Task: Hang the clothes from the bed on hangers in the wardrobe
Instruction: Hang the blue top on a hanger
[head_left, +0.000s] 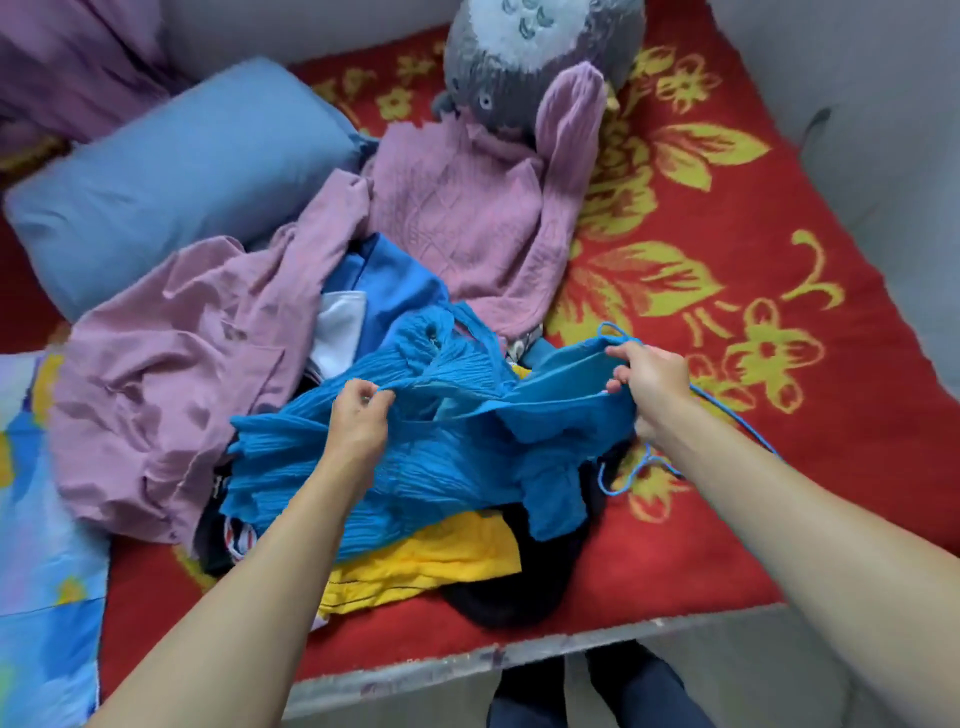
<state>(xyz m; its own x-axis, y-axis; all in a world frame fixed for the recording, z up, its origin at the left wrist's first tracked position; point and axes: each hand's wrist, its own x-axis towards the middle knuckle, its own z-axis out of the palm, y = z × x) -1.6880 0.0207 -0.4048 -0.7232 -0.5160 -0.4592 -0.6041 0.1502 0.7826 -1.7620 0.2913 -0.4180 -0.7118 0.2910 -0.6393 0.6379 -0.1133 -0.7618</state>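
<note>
I see my left hand (358, 415) pinching a fold of a crinkled blue dress (441, 467), while my right hand (649, 379) grips its upper edge. The dress lies on top of a heap of clothes on the bed (727, 519). Its thin blue strap (727, 410) trails to the right over the red flowered blanket. Under the dress lie a yellow top (415, 566) and a dark garment (519, 597). A pink shirt (156, 389) spreads to its left. Behind, a pink knitted sweater (467, 208) leans on a grey plush toy (530, 57), beside a blue pillow (171, 192).
</note>
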